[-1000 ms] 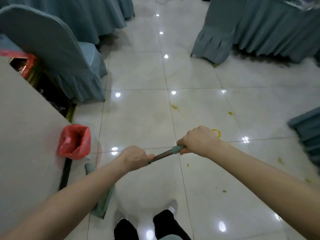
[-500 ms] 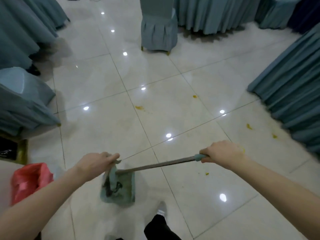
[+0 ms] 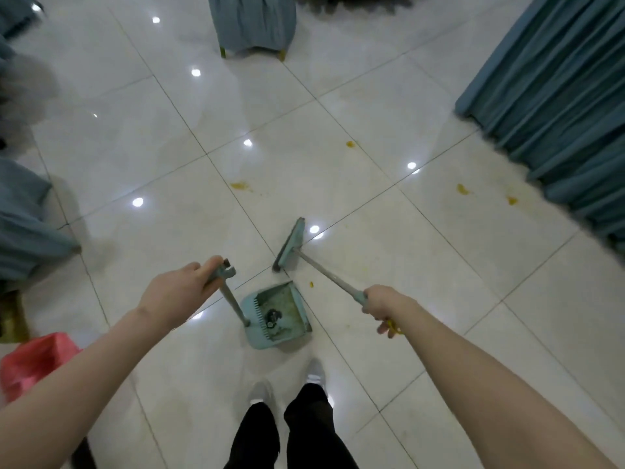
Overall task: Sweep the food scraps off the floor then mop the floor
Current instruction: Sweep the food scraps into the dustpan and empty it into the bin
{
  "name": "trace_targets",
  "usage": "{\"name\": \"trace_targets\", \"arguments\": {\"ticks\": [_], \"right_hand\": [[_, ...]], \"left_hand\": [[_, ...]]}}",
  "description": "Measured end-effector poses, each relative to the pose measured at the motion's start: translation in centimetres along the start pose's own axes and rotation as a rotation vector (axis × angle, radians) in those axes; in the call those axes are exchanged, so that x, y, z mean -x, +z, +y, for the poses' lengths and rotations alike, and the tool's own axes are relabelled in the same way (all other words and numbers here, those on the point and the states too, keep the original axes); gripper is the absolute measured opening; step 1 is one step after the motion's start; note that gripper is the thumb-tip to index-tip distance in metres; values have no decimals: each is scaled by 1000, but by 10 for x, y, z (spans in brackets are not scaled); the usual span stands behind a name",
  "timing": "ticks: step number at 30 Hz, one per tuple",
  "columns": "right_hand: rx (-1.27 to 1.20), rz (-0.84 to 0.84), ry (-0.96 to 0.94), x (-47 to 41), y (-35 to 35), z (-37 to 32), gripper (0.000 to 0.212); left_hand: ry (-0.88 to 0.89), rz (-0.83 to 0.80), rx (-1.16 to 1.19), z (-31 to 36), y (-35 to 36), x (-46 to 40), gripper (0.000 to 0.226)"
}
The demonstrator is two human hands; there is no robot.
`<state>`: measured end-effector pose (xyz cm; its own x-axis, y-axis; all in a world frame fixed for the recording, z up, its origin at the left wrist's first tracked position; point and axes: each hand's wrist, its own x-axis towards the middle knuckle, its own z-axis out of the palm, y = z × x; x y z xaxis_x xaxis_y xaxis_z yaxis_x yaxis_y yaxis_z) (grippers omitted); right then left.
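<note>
My left hand grips the top of the handle of a teal dustpan, which stands on the glossy tiled floor just ahead of my feet with some dirt inside. My right hand grips the end of a teal broom's metal handle; the broom head rests on the floor just beyond the dustpan. Yellow food scraps lie around: one scrap right by the dustpan, a smear farther ahead, another scrap beyond it, and two scraps at the right near the drapes.
A covered chair stands at the top centre. Teal table drapes hang at the right. Another covered chair is at the left. A red plastic bag sits at the lower left. My feet are at the bottom centre.
The broom and dustpan have come apart: my left hand now holds the dustpan handle upright, my right hand has swung the broom head out ahead. The view has turned right and down.
</note>
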<state>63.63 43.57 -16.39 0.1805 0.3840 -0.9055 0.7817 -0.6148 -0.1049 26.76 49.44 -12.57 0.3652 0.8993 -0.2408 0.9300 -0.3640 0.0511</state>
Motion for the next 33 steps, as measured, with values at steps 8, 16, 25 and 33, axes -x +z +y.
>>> {"name": "trace_targets", "arguments": {"ticks": [8, 16, 25, 33], "right_hand": [[-179, 41, 144, 31, 66, 83, 29], [-52, 86, 330, 120, 157, 158, 34], [-16, 199, 557, 166, 194, 185, 19], [-166, 333, 445, 172, 136, 148, 25]], "left_hand": [[146, -3, 22, -3, 2, -6, 28], [303, -54, 67, 7, -6, -15, 34], [387, 46, 48, 9, -11, -19, 38], [336, 68, 74, 15, -31, -52, 24]]}}
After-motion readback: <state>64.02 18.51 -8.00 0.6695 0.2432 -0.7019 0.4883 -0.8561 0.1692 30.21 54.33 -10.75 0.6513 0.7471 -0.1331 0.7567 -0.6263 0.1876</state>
